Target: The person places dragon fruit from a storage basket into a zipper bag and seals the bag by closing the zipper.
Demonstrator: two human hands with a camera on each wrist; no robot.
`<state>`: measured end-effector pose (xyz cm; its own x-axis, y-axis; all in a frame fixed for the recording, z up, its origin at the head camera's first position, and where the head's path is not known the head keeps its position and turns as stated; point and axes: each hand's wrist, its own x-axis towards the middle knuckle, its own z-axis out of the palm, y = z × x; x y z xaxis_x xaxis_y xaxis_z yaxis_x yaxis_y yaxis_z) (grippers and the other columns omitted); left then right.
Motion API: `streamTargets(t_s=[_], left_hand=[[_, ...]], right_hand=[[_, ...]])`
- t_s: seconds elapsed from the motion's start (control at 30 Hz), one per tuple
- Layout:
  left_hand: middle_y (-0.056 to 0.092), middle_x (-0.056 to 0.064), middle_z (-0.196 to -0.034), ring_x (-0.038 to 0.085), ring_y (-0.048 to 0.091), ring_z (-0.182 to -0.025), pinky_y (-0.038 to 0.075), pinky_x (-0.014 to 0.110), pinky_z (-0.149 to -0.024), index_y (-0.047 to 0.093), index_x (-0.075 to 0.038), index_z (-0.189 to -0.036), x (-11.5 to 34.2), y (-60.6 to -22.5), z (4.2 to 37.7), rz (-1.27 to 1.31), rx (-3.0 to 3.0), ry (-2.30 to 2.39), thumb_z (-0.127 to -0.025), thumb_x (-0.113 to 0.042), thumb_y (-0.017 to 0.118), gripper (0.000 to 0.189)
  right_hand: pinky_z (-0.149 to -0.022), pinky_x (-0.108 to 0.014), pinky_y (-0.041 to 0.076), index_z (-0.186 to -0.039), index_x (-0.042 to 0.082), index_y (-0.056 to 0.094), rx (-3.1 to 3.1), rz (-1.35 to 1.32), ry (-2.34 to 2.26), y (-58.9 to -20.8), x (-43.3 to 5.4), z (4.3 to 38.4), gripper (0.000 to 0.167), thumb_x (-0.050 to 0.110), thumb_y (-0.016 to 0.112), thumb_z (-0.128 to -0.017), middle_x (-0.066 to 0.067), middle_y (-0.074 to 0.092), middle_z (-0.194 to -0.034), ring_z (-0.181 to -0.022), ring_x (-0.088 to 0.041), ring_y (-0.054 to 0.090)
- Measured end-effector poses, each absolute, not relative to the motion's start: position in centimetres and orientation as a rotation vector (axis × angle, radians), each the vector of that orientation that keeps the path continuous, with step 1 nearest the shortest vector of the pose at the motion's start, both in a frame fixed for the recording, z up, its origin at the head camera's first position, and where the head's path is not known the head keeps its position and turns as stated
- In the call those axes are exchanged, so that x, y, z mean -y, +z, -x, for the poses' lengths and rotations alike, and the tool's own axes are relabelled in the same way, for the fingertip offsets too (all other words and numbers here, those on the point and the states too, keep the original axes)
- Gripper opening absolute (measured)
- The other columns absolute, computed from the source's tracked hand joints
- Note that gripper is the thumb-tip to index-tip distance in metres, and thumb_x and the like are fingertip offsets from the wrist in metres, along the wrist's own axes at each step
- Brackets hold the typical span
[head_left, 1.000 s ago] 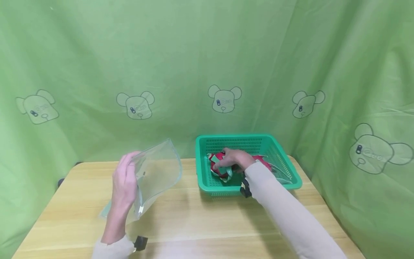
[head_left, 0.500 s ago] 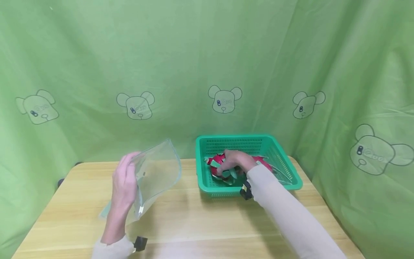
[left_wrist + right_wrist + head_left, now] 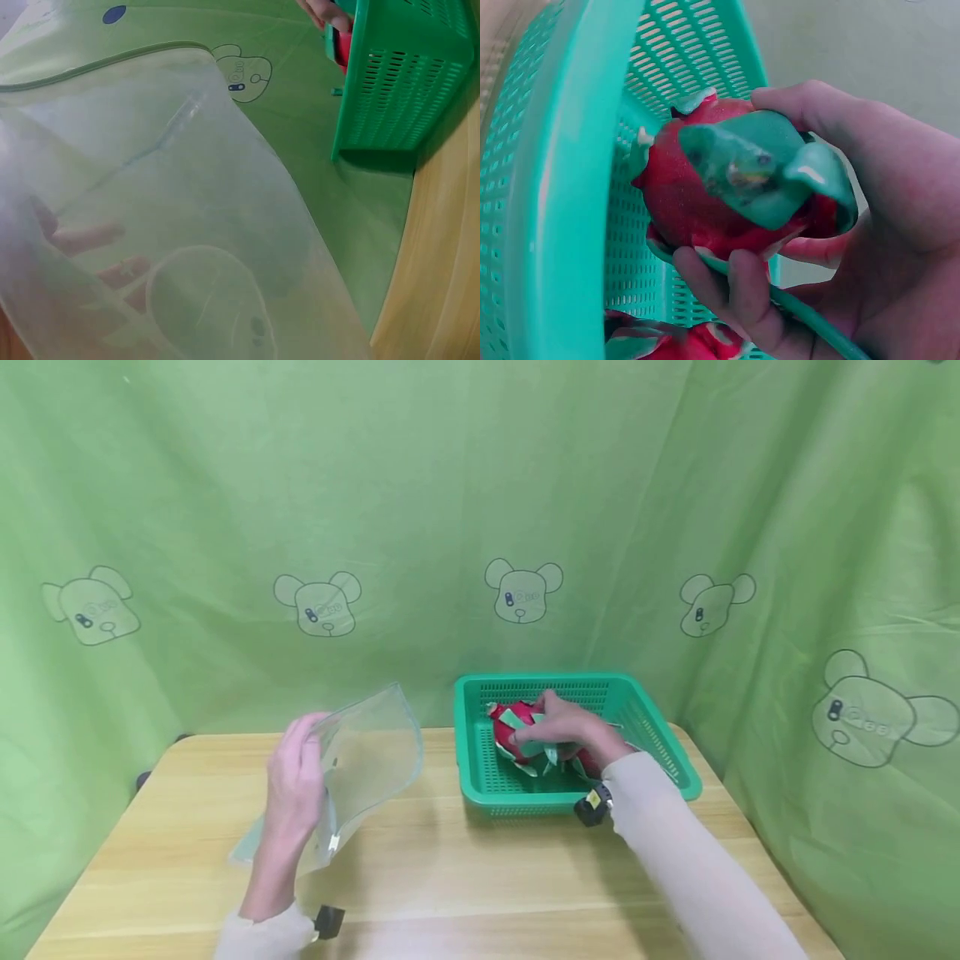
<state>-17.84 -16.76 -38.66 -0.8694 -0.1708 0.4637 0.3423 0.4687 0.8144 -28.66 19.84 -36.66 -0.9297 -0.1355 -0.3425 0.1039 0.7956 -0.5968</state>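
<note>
My right hand grips a red dragon fruit with green scales. In the right wrist view the thumb lies on one side of the dragon fruit and curled fingers on the other, within the green basket. Below it a second dragon fruit shows in part. On the left, my left hand holds up a clear zip bag, its mouth spread. Through the bag's cloudy plastic the left fingers show faintly in the left wrist view. A white slider sits at the bag's lower edge.
The basket stands at the back right of the wooden table. Light green material lies flat beneath the left forearm. A green curtain with printed bear heads closes off the back and sides.
My right hand has shifted right and slightly up with the dragon fruit in its grip, and the fruit has turned a little. My left hand and the bag have barely moved.
</note>
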Motion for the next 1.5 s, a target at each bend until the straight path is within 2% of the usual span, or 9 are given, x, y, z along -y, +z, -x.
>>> streamTargets(t_s=[0.1,0.3,0.37,0.67,0.93,1.07,1.23,1.37,1.5], left_hand=[[0.061,0.016,-0.134,0.029,0.048,-0.076,0.045,0.047,-0.094,0.061,-0.001,-0.132,16.7,-38.8,17.9,0.139,2.231,-1.383,-0.108,-0.013,0.029,0.042],[0.061,0.018,-0.134,0.033,0.058,-0.109,0.043,0.056,-0.104,0.060,0.000,-0.133,16.6,-39.1,18.2,0.138,2.240,-1.361,-0.107,-0.012,0.030,0.042],[0.061,0.018,-0.133,0.035,0.058,-0.110,0.044,0.056,-0.103,0.061,0.000,-0.132,16.6,-39.2,18.4,0.136,2.240,-1.355,-0.107,-0.012,0.031,0.041],[0.063,0.017,-0.129,0.033,0.057,-0.093,0.047,0.050,-0.094,0.061,-0.001,-0.132,16.4,-39.6,18.6,0.129,2.252,-1.355,-0.106,-0.010,0.032,0.041],[0.064,0.017,-0.126,0.029,0.054,-0.082,0.048,0.047,-0.085,0.061,-0.001,-0.132,16.6,-39.7,18.7,0.134,2.249,-1.362,-0.106,-0.011,0.031,0.041],[0.064,0.017,-0.126,0.028,0.053,-0.080,0.047,0.045,-0.082,0.062,-0.001,-0.131,16.7,-39.6,18.7,0.131,2.249,-1.360,-0.106,-0.011,0.030,0.041],[0.062,0.017,-0.129,0.033,0.058,-0.107,0.046,0.053,-0.099,0.062,-0.001,-0.131,17.0,-39.5,18.7,0.131,2.241,-1.378,-0.107,-0.012,0.030,0.041],[0.062,0.018,-0.131,0.037,0.057,-0.114,0.044,0.055,-0.103,0.062,-0.001,-0.131,17.2,-39.5,18.7,0.129,2.243,-1.389,-0.107,-0.012,0.031,0.040],[0.062,0.017,-0.131,0.037,0.057,-0.116,0.044,0.055,-0.104,0.062,-0.001,-0.131,17.2,-39.5,18.7,0.121,2.241,-1.392,-0.107,-0.011,0.031,0.040]], right_hand=[[-0.075,-0.042,0.061,-0.142,0.007,0.037,-2.608,0.035,-0.963,-36.5,-20.4,28.4,0.083,0.047,0.081,-0.083,-0.021,0.053,-0.130,-0.105,-0.034,0.059],[-0.072,-0.043,0.061,-0.146,0.009,0.036,-2.622,0.038,-1.063,-36.3,-21.1,28.1,0.085,0.051,0.078,-0.084,-0.022,0.050,-0.135,-0.106,-0.035,0.057],[-0.072,-0.043,0.060,-0.148,0.010,0.034,-2.612,0.041,-1.104,-36.4,-21.2,28.0,0.087,0.052,0.076,-0.084,-0.021,0.050,-0.134,-0.102,-0.035,0.059],[-0.059,-0.030,0.053,-0.154,0.010,0.027,-2.400,0.033,-1.414,-37.7,-21.6,27.7,0.093,0.062,0.069,-0.090,-0.018,0.068,-0.114,-0.086,-0.029,0.072],[-0.060,-0.026,0.051,-0.147,0.006,0.041,-2.052,0.117,-1.779,-37.6,-22.4,26.5,0.070,0.055,0.058,-0.100,-0.016,0.066,-0.114,-0.088,-0.023,0.072],[-0.065,-0.026,0.054,-0.155,0.006,0.031,-1.975,0.125,-1.833,-37.6,-22.6,26.1,0.076,0.047,0.062,-0.099,-0.015,0.064,-0.120,-0.093,-0.023,0.072],[-0.086,-0.037,0.055,-0.162,0.005,0.015,-1.940,0.192,-1.891,-37.8,-22.4,25.5,0.085,0.032,0.065,-0.098,-0.017,0.060,-0.132,-0.106,-0.025,0.068],[-0.108,-0.051,0.044,-0.164,0.008,0.001,-1.873,0.210,-1.979,-38.2,-22.1,24.9,0.095,0.019,0.067,-0.096,-0.021,0.044,-0.149,-0.120,-0.028,0.061],[-0.116,-0.056,0.030,-0.164,0.010,0.003,-1.867,0.212,-2.033,-38.5,-21.7,24.4,0.095,0.016,0.068,-0.095,-0.024,0.040,-0.151,-0.113,-0.034,0.065]])
